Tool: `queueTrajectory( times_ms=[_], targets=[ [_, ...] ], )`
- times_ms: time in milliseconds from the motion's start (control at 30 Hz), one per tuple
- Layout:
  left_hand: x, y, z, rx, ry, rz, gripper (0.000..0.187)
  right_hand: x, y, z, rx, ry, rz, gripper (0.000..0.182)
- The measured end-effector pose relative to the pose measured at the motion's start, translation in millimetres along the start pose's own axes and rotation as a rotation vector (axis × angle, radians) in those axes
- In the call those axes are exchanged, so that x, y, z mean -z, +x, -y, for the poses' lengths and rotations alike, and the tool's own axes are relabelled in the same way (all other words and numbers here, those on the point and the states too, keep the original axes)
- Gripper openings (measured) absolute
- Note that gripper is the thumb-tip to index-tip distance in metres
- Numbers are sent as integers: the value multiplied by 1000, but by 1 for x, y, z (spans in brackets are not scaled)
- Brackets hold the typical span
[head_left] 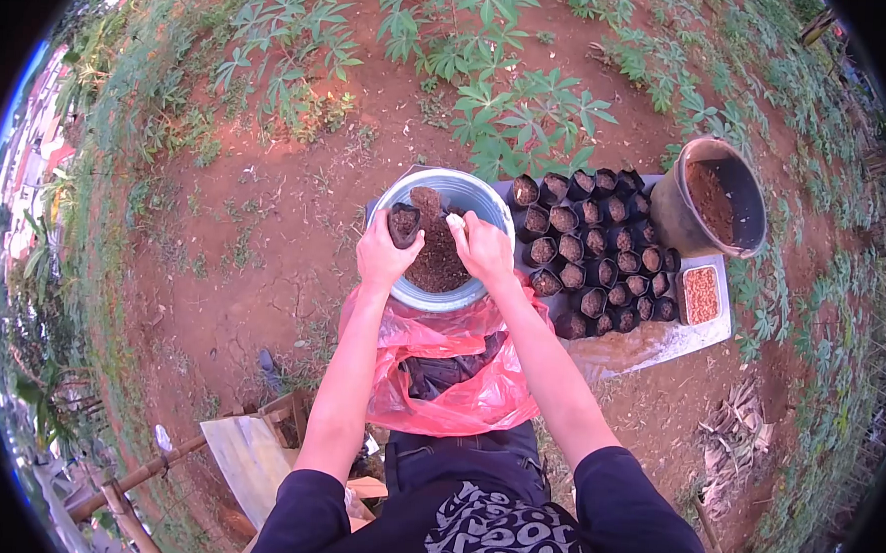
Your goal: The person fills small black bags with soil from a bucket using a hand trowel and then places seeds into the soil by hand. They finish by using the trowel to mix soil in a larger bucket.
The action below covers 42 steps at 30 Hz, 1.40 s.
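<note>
My left hand [384, 254] is wrapped round a small black planting bag [404, 226] with dark soil in its mouth, over the left side of a pale blue bucket [482, 192]. My right hand [484, 251] grips the whitish handle of a trowel [455, 221] above the same bucket. The trowel's blade points up and left and appears heaped with brown soil, close beside the bag. Loose dark soil [435, 268] lies in the bucket below both hands.
Several filled black bags [595, 241] stand in rows on a board [650, 350] to the right. Beyond them are a brown bucket [669, 210] with reddish soil and a tray of orange-brown grains [702, 295]. A pink plastic bag [398, 379] lies before me.
</note>
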State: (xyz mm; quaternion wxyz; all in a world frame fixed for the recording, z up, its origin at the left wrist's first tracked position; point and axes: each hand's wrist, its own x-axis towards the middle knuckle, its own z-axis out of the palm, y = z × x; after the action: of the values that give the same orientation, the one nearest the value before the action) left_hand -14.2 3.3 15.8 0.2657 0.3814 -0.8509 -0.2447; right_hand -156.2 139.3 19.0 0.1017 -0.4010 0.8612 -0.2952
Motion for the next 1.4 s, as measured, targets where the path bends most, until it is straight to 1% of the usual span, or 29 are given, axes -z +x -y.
queueTrajectory(
  times_ms=[67,167,267,367,467,567,667,833,867,900,967,1033,1067,1100,1200,1300,1333,1367,1400],
  targets=[
    [-1,-1,0,-3,49,23,62,3,0,1,-3,8,19,41],
    [-3,-1,1,-36,125,52,66,4,-2,2,14,59,-15,38],
    [-2,0,-1,-25,162,87,67,4,-2,2,36,80,-33,36],
    [-3,-1,0,-46,173,76,66,7,-5,4,33,113,-46,34],
    [-2,-1,-2,-36,195,75,62,7,-7,3,89,120,-56,30],
    [3,-1,-8,-2,172,115,68,10,-8,3,138,132,-51,27],
    [3,-2,-7,18,197,125,70,14,-12,6,180,171,-78,27],
    [1,-3,-4,5,175,77,72,11,-9,4,134,155,-113,28],
    [4,-3,-3,16,141,82,73,8,-8,6,105,149,-108,29],
    [4,-3,0,37,141,70,74,7,-7,7,133,149,-110,29],
    [3,-11,1,-8,80,-21,73,9,-10,5,129,126,-81,30],
    [8,-18,-8,2,-63,-77,74,10,-10,1,123,104,-74,30],
    [12,-21,-14,88,-152,-71,72,6,-9,-3,143,108,-72,31],
    [16,-26,-20,121,-226,-120,71,9,-10,-4,127,113,-37,31],
    [16,-47,-39,176,-418,-230,67,9,-8,-6,141,89,-37,33],
    [6,-62,-38,109,-402,-215,67,6,-6,-1,141,66,-30,35],
    [4,-66,-35,153,-375,-203,64,5,-6,-1,131,74,-25,34],
    [-1,-71,-33,166,-368,-231,63,5,-6,-1,116,77,-21,34],
    [-2,-72,-35,178,-365,-263,62,4,-7,-1,138,79,-65,33]
  ],
)
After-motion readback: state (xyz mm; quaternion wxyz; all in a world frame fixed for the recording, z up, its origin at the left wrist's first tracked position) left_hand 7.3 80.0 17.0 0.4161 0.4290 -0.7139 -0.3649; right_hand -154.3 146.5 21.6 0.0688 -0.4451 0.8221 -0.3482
